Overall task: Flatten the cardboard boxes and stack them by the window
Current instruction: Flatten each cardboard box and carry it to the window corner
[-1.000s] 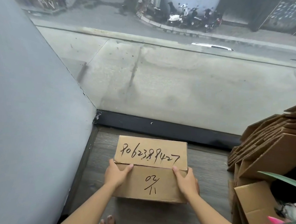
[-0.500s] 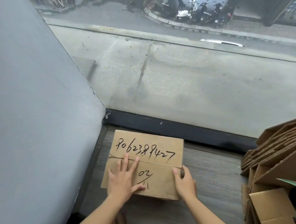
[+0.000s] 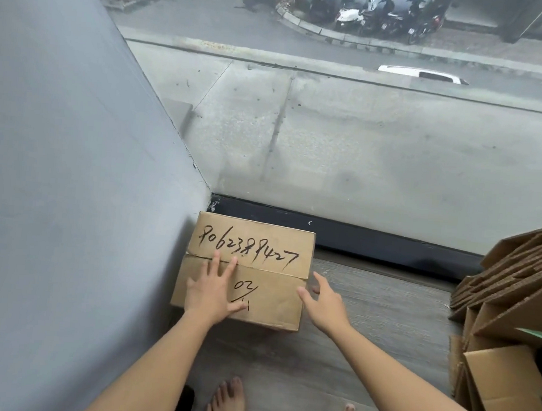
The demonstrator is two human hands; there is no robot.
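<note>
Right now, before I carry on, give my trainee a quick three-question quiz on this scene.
1. True or false: the left hand lies flat on top of the box.
2. Where does the box sit? A) in the corner, against the wall and close to the window frame; B) on the cardboard pile; C) in the middle of the floor.
3. Fill in: the right hand is at the box's ____ edge, fingers spread.

Key: 1 true; 2 A; 3 right.
</note>
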